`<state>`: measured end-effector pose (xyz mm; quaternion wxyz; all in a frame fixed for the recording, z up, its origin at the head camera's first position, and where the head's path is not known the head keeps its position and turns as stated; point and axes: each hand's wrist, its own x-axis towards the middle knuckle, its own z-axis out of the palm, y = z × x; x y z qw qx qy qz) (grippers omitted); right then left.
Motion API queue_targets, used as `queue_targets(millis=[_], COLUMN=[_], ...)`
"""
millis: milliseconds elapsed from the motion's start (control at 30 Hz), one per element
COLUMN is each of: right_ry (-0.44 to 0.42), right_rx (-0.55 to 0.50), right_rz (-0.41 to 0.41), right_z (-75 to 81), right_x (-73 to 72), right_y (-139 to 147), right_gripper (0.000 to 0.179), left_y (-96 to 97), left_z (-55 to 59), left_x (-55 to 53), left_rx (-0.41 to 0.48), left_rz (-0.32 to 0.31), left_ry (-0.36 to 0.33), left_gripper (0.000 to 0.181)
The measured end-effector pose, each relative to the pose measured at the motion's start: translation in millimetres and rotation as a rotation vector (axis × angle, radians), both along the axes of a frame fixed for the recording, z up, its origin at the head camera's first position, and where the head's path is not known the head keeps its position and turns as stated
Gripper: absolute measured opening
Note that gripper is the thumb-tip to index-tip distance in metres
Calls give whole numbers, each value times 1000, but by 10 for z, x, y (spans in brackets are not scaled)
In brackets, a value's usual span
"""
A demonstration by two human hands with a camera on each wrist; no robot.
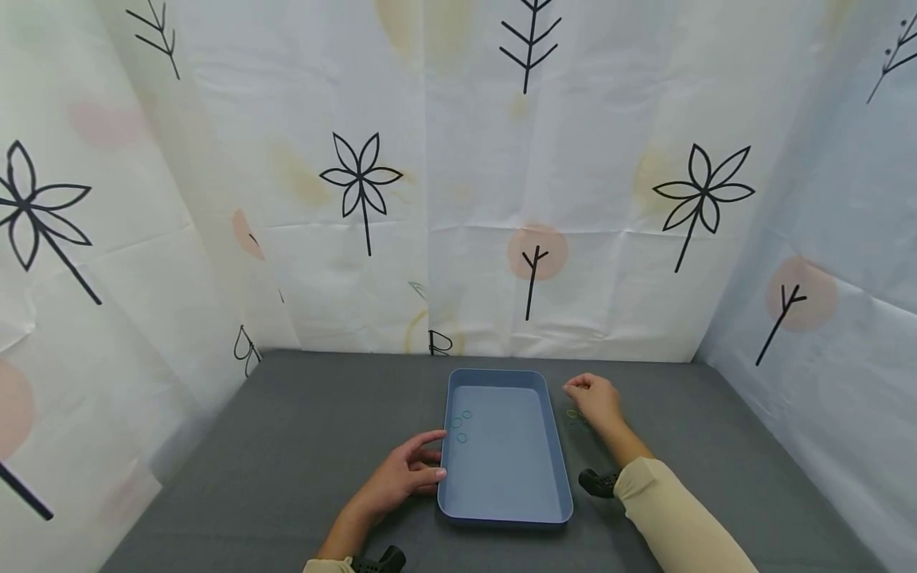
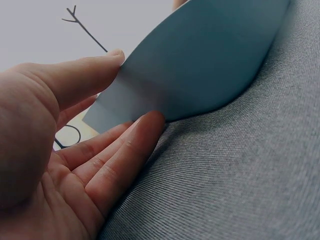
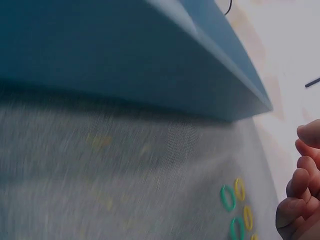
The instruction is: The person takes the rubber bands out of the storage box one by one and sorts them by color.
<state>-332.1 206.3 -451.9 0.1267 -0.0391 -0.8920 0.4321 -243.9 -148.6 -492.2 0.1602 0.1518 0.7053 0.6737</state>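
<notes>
A shallow blue tray [image 1: 505, 516] lies lengthwise on the grey table. Against its left outer wall rest the fingertips of my left hand [image 1: 401, 477]; in the left wrist view the thumb [image 2: 95, 75] meets the upper edge and the other fingers touch lower on the wall. Thin green rings, such as this ring [image 1: 462, 438], lie in the tray's left part. My right hand [image 1: 596, 399] is beyond the tray's right side, fingers curled and thumb close to the index finger, with nothing visible between them. Near it lie a green ring [image 3: 228, 198] and a yellow ring [image 3: 240, 189].
Several green and yellow rings lie together on the grey cloth [image 1: 344, 398] to the right of the tray. White patterned sheets [image 1: 466, 183] wall off the table at the back and both sides. A dark wrist strap [image 1: 598, 483] sits at the right sleeve [image 1: 673, 509].
</notes>
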Motion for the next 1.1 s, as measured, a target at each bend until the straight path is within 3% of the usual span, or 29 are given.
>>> queue_targets(millis=[467, 900, 1100], right_ry=[-1, -62, -67], right_rx=[-46, -193, -194], right_rz=[7, 74, 101], right_z=[171, 115, 79], right_x=[-51, -102, -111], right_y=[-363, -682, -815], right_gripper=[14, 14, 13], left_y=[18, -9, -14], left_z=[8, -19, -16], left_x=[9, 0, -8], left_rx=[9, 5, 5], left_rz=[-3, 10, 2], left_ry=[-1, 7, 5], left_gripper=[62, 62, 62])
